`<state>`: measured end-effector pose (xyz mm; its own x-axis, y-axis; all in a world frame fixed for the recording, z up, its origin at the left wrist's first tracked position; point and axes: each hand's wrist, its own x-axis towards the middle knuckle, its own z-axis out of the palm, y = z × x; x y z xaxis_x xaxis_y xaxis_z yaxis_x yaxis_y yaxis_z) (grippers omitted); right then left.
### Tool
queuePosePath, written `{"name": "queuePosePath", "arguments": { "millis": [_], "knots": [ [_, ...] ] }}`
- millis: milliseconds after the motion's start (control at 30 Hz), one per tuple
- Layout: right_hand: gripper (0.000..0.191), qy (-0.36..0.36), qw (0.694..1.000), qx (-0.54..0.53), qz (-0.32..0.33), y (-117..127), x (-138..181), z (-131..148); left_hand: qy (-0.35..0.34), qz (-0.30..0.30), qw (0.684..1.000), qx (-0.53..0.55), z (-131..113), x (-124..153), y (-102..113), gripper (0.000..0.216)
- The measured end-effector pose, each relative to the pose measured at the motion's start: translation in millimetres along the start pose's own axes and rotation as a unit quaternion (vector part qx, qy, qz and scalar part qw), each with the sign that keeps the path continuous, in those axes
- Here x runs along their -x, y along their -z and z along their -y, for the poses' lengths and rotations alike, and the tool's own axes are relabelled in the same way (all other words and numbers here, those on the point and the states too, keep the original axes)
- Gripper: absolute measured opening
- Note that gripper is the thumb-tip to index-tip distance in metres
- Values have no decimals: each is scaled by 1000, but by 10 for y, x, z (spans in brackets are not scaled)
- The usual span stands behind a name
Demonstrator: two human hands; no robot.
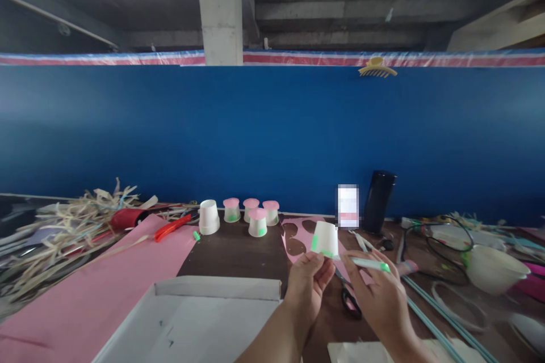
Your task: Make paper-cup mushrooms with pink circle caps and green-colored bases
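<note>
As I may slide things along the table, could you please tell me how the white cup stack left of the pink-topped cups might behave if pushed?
The white cup stack would probably slide rather than tip, its wider end resting on the table. Its stepped outline suggests nested cups, so lifting one could leave another behind.

Up top now, a tall grey concrete pillar (pixel 221 11) is seen behind the wide blue partition panel (pixel 272 130), where a yellow toothed hair claw (pixel 376 71) is perched at the upper edge! Down below, a black cylindrical bottle (pixel 378 203) is stood close to the panel, while far left, pale tangled strips (pixel 91 212) are heaped beside a red cylindrical container (pixel 125 219).
</note>
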<state>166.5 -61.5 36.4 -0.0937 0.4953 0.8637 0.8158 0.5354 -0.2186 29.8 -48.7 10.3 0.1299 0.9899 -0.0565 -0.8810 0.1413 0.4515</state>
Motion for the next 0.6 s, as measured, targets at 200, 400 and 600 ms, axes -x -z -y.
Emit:
{"name": "queuePosePath", "arguments": {
  "millis": [200,400,600],
  "knots": [
    [16,14,1000,3,-4,6,1,-11,0,18,1000,-12,-9,-1,2,16],
    [16,3,1000,6,8,4,3,-18,3,19,1000,-18,-9,7,0,16],
    [17,12,1000,2,3,-6,-10,-6,-1,20,1000,-19,-10,10,-3,14]
  ]
}}
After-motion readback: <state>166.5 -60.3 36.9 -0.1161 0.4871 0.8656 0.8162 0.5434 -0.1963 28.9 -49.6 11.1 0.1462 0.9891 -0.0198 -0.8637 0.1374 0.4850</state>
